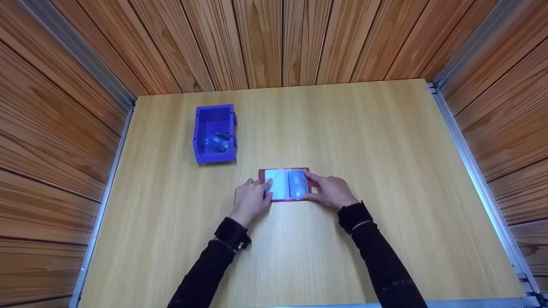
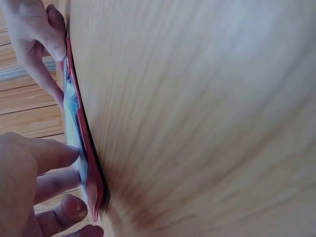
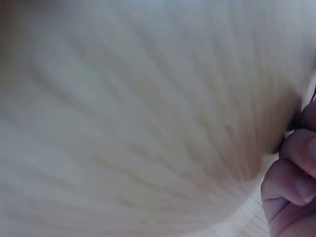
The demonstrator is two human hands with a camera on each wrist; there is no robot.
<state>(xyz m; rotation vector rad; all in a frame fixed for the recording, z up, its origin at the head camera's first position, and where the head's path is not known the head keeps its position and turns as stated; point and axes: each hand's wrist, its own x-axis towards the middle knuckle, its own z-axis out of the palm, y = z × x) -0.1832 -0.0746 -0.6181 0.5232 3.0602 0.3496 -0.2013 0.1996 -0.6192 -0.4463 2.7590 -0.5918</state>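
A red card wallet point(image 1: 280, 185) lies spread on the table between both hands, showing a pale sleeve on its left half and a bluish one on its right. My left hand point(image 1: 250, 199) rests at the left side, its fingertips touching the pale sleeve. Seen from the left wrist, those fingers point(image 2: 57, 157) are fairly straight, and the wallet's red cover point(image 2: 89, 143) appears edge-on. My right hand point(image 1: 335, 191) grips the wallet's right edge, thumb and forefinger near its two corners. Curled fingers point(image 3: 294, 170) of that hand show in the right wrist view, where the wallet is nearly all hidden.
A blue plastic bin point(image 1: 217, 158) stands beyond the wallet to the left, with clear-wrapped items point(image 1: 217, 142) inside. Wood-panelled walls point(image 1: 265, 47) and metal rails point(image 1: 466, 137) border the wooden table point(image 1: 364, 128).
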